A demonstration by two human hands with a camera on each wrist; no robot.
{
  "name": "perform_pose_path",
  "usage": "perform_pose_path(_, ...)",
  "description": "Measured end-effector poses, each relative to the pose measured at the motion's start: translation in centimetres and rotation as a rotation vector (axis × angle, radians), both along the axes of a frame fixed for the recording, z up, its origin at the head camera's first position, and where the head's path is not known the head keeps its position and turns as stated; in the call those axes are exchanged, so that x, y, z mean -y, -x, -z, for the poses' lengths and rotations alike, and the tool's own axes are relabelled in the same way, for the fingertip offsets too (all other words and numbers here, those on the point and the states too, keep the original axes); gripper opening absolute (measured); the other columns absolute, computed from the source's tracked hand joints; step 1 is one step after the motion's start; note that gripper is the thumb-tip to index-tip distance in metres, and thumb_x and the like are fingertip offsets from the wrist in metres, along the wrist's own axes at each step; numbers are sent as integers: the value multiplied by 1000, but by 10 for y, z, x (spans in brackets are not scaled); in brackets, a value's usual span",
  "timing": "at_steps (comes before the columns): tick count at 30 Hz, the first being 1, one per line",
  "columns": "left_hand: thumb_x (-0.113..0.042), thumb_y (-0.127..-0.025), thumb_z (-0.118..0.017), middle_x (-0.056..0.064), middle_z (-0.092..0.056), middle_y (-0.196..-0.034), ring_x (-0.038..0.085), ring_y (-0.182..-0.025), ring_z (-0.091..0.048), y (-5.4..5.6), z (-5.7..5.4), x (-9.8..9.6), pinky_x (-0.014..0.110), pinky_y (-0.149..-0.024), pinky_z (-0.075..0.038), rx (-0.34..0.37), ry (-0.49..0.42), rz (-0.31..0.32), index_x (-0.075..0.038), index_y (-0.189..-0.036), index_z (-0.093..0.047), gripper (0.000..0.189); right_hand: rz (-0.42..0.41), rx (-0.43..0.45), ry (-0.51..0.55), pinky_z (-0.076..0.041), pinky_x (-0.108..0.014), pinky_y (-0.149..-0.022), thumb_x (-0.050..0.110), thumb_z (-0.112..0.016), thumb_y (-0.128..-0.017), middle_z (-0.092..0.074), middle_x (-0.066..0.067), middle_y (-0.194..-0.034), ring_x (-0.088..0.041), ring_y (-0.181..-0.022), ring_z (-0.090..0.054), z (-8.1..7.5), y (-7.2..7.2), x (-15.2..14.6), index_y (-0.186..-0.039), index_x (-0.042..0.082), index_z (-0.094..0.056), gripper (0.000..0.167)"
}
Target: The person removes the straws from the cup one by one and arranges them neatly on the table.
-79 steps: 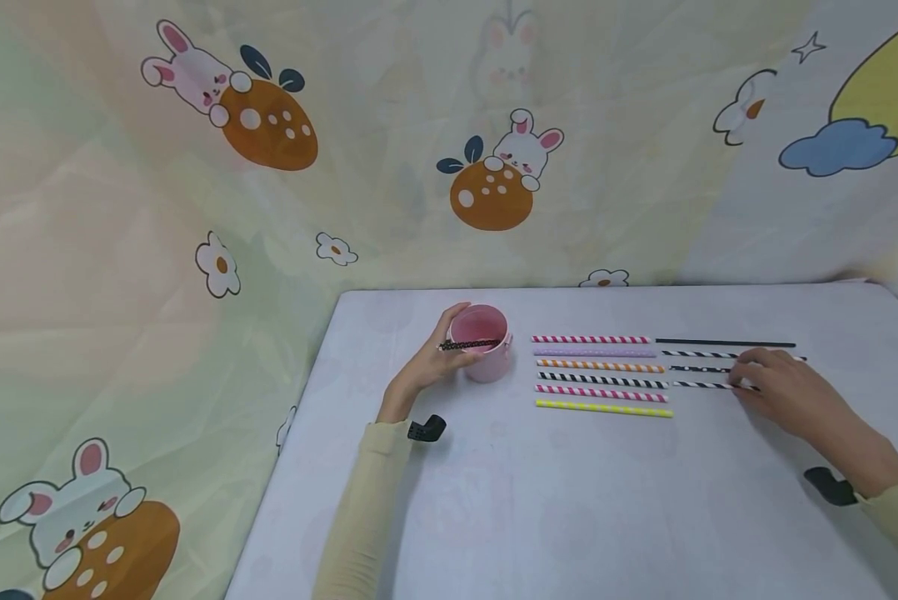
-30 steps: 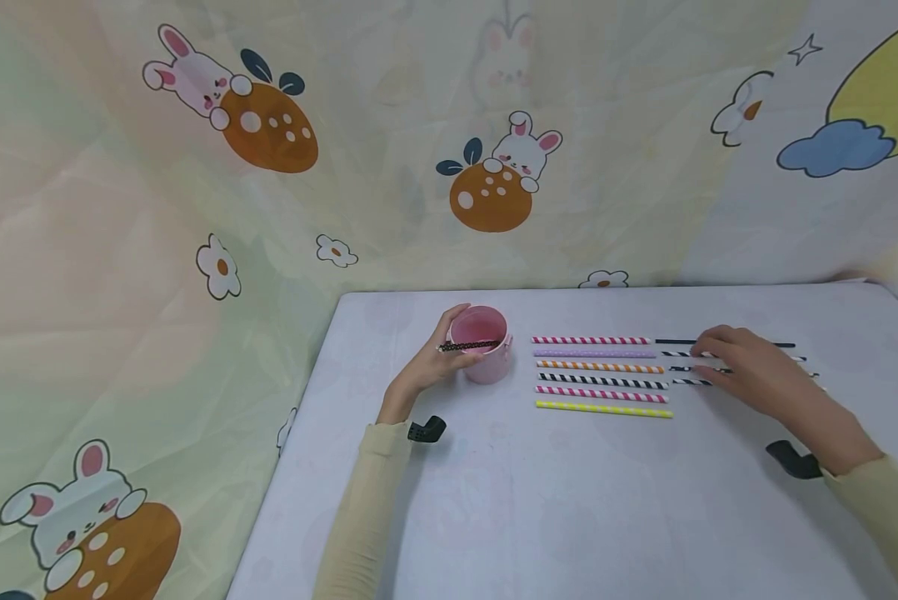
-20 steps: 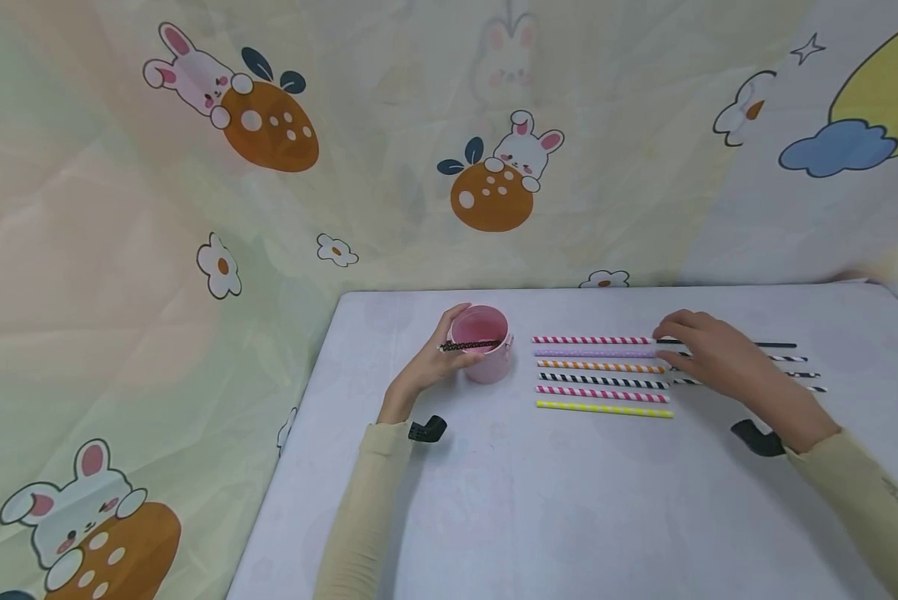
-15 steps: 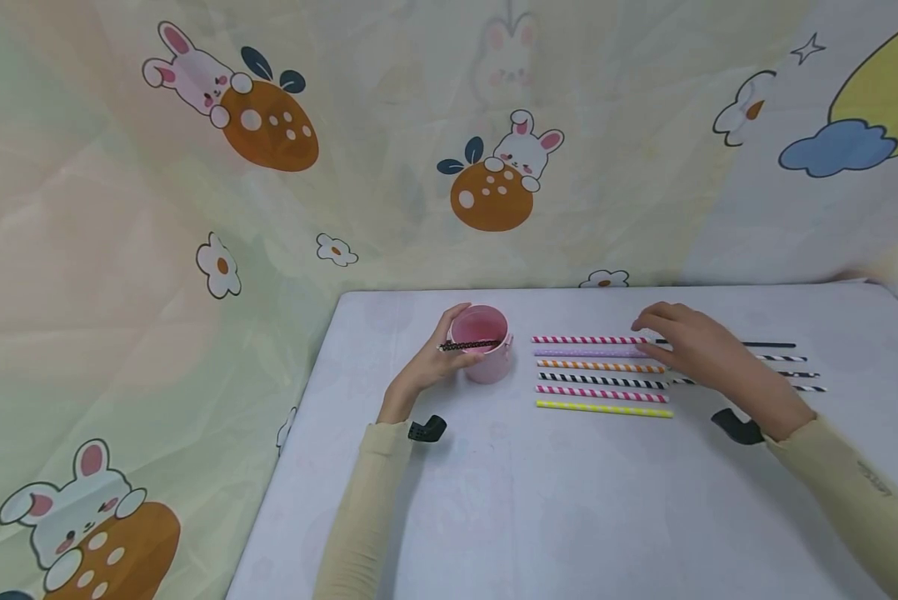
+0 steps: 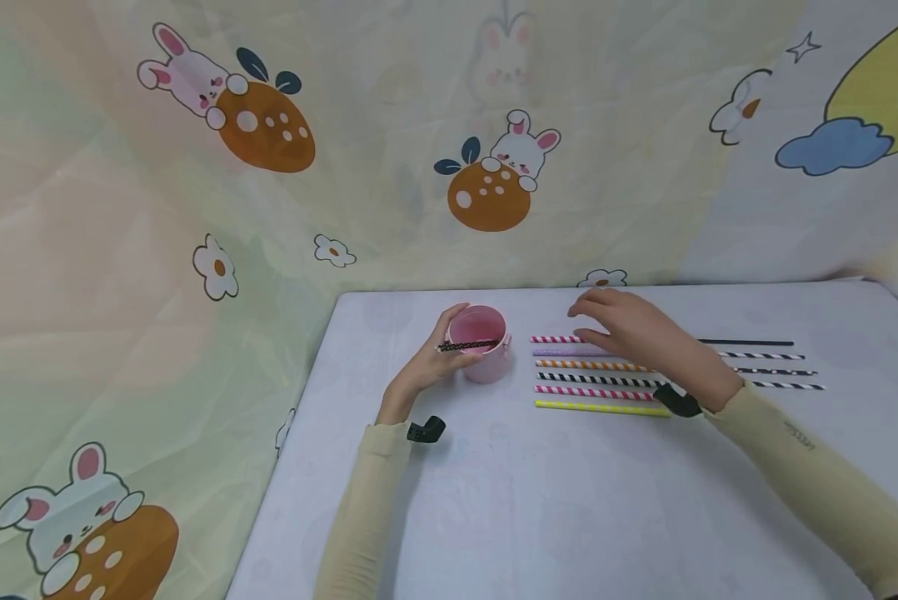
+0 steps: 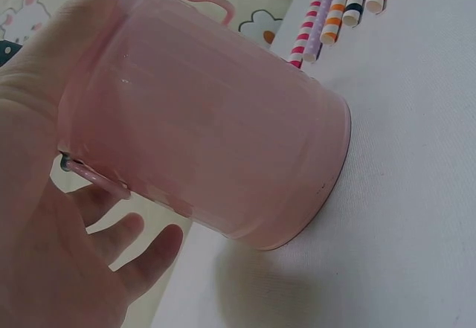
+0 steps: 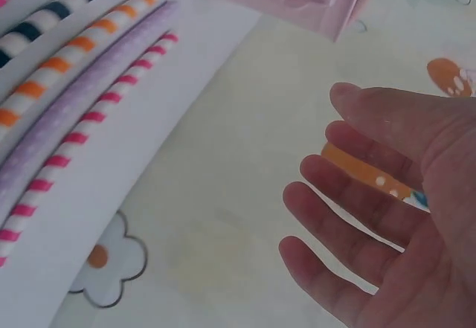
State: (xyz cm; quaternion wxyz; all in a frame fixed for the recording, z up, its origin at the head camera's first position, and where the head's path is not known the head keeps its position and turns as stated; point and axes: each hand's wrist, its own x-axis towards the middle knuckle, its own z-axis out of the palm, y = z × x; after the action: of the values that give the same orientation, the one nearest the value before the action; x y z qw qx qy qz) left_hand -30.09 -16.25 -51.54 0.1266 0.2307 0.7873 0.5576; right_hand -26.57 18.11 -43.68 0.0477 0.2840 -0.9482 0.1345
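Note:
My left hand grips a pink bucket by its rim, at the left of the table. Small pink side handles show on the bucket in the left wrist view. Across its mouth lies a thin dark patterned piece. Over the back of the straw rows hovers my right hand, fingers loosely bent, palm bare in the right wrist view. It partly covers a red-and-white striped straw and a purple dotted straw. Below them lie orange, black-and-white, pink and yellow straws.
A second column at the right has a plain black straw and several black-and-white patterned straws, their left ends hidden behind my right arm. The white table ends at the back against a printed cloth with rabbits and flowers.
My right hand has moved left from the right-hand column of straws, across to the left-hand column near the bucket. My left hand and the bucket have stayed put.

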Motion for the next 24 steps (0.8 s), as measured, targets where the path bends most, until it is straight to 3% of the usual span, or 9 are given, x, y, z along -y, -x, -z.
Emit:
perform_pose_path(5,-14,-87,-79,2,-36,-156,26,-146,-33,0,0,1,62,-119,-27,-3,3,0,-27,-157,-21,92,-66,16,2,-54,-47,-97,23,-78,-89,-65,-9,-122,-29,-114,-62,-10,5,25,-120,12,-68,35)
perform_pose_path(11,-16,-87,-80,0,-37,-156,24,-146,-34,1,1,1,60,-119,-28,11,3,-8,-31,-156,-21,92,-199,-47,12,-56,-44,-95,23,-77,-90,-67,-8,-118,-27,-111,-65,-13,13,55,-119,10,-69,32)
perform_pose_path(17,-18,-87,-80,-1,-39,-155,22,-144,-36,1,2,1,56,-119,-29,21,-6,-7,-35,-155,-22,90,-279,-98,16,-57,-42,-92,21,-77,-90,-69,-8,-115,-26,-106,-66,-15,20,82,-116,10,-71,29)
perform_pose_path(24,-41,-84,-81,-4,-35,-157,21,-146,-34,1,2,3,59,-118,-28,35,21,-9,-35,-156,-20,94,-342,-89,-11,-57,-42,-90,20,-76,-91,-72,-8,-110,-26,-99,-68,-14,27,106,-117,9,-72,29)
